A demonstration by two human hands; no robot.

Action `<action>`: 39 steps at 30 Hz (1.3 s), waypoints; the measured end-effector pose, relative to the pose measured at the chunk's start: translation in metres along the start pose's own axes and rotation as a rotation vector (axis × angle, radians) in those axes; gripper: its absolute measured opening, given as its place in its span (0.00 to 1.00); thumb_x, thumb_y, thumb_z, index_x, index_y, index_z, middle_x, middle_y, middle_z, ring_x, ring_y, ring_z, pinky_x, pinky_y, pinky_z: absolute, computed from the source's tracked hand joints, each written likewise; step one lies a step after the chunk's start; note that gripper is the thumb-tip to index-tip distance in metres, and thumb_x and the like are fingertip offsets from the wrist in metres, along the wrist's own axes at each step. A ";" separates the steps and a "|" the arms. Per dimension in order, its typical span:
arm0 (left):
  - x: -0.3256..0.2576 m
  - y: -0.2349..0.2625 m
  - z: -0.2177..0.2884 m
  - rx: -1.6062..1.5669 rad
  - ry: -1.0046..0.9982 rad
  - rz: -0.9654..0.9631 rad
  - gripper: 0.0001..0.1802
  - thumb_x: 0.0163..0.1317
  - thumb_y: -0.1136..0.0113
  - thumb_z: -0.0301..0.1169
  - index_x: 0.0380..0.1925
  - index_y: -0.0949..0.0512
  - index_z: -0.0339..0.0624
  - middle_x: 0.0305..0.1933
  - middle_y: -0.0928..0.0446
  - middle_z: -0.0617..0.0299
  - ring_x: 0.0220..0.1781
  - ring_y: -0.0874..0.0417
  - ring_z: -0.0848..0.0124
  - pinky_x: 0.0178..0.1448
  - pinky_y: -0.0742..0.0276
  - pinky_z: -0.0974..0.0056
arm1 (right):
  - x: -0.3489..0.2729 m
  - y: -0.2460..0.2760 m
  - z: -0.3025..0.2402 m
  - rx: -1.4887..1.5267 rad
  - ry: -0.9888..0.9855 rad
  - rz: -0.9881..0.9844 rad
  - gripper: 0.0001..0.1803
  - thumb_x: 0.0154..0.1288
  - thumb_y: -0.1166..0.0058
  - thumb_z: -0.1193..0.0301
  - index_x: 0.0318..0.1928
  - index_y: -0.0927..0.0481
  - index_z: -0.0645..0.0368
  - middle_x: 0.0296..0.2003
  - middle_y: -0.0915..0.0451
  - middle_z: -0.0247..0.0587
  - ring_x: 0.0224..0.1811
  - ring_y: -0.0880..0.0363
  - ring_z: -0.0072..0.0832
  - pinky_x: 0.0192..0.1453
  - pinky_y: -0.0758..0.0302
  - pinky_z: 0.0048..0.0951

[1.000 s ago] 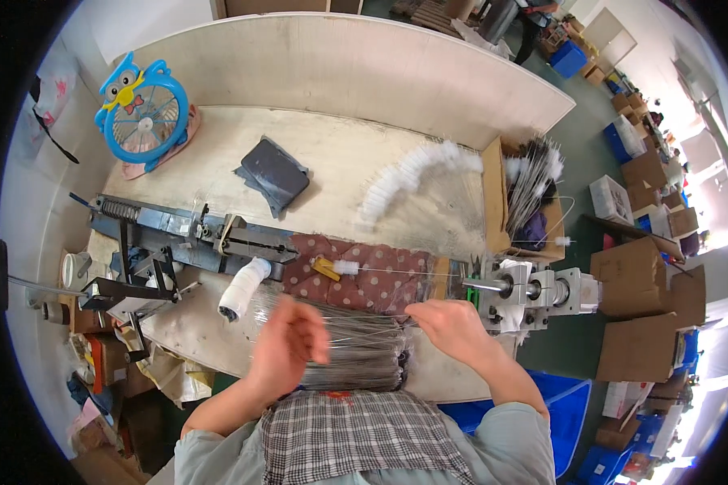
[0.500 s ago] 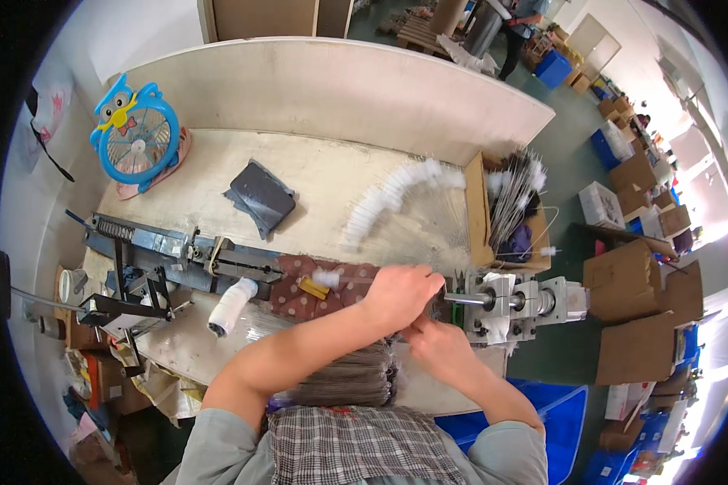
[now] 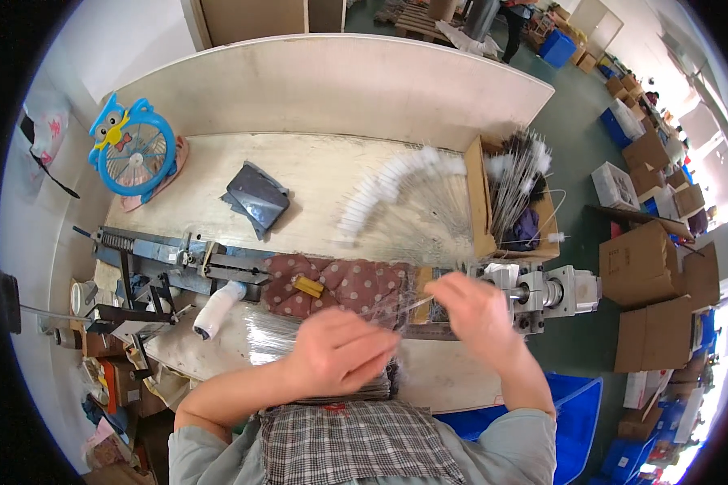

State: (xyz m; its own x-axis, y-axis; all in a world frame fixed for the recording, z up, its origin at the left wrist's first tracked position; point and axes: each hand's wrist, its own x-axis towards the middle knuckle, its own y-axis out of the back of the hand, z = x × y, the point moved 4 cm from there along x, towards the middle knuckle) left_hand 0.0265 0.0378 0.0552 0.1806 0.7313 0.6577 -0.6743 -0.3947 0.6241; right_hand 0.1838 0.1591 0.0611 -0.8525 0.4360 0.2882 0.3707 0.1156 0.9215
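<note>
My right hand (image 3: 481,315) is closed in a pinch beside the clamp end of the machine (image 3: 534,293). A thin metal wire (image 3: 416,305) runs from its fingertips to the left, partly blurred. My left hand (image 3: 341,352) hovers over a bundle of straight wires (image 3: 271,338), its fingers pressed together. What it holds, if anything, is hidden. Beyond both hands lies a brown dotted cloth (image 3: 356,283) with a small yellow block (image 3: 308,286) on it. Farther back, several white-tufted wire brushes (image 3: 392,179) are fanned out on the table.
A cardboard box (image 3: 479,198) of wire brushes stands at the back right. Left are a blue owl-shaped fan (image 3: 137,158), a dark folded cloth (image 3: 256,198), a black metal fixture (image 3: 125,311) and a white wrapped roll (image 3: 218,311). A blue bin (image 3: 570,420) sits below right.
My hands have parted near the clamp: the left came back toward me, the right shifted slightly right and up. The white brush tuft that lay over the dotted cloth no longer shows there.
</note>
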 end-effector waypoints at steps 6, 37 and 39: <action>-0.050 -0.072 -0.035 -1.394 1.153 -0.306 0.20 0.60 0.39 0.35 0.50 0.25 0.37 0.35 0.20 0.59 0.32 0.21 0.72 0.38 0.26 0.70 | 0.028 -0.001 0.038 0.221 -0.257 0.139 0.07 0.54 0.46 0.76 0.35 0.20 0.59 0.30 0.21 0.42 0.34 0.21 0.39 0.35 0.25 0.34; -0.153 0.037 -0.062 -0.871 1.462 0.580 0.18 0.64 0.46 0.41 0.35 0.22 0.34 0.29 0.21 0.58 0.31 0.21 0.72 0.38 0.25 0.68 | 0.119 -0.095 -0.091 0.394 0.192 0.187 0.04 0.47 0.37 0.68 0.26 0.17 0.51 0.22 0.23 0.28 0.31 0.27 0.29 0.33 0.28 0.29; -0.159 0.049 -0.069 -1.084 1.383 0.639 0.20 0.66 0.51 0.45 0.36 0.23 0.36 0.30 0.21 0.59 0.32 0.20 0.72 0.38 0.25 0.69 | 0.123 -0.098 -0.096 0.350 0.138 0.191 0.03 0.47 0.37 0.69 0.25 0.17 0.51 0.22 0.23 0.28 0.31 0.27 0.29 0.33 0.28 0.29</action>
State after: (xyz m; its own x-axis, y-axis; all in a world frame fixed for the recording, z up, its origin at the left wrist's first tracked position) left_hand -0.0847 -0.0591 -0.0479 -0.5105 0.7289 -0.4562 -0.6007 -0.6819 -0.4172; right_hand 0.0071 0.1158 0.0308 -0.7891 0.3577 0.4993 0.6091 0.3507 0.7114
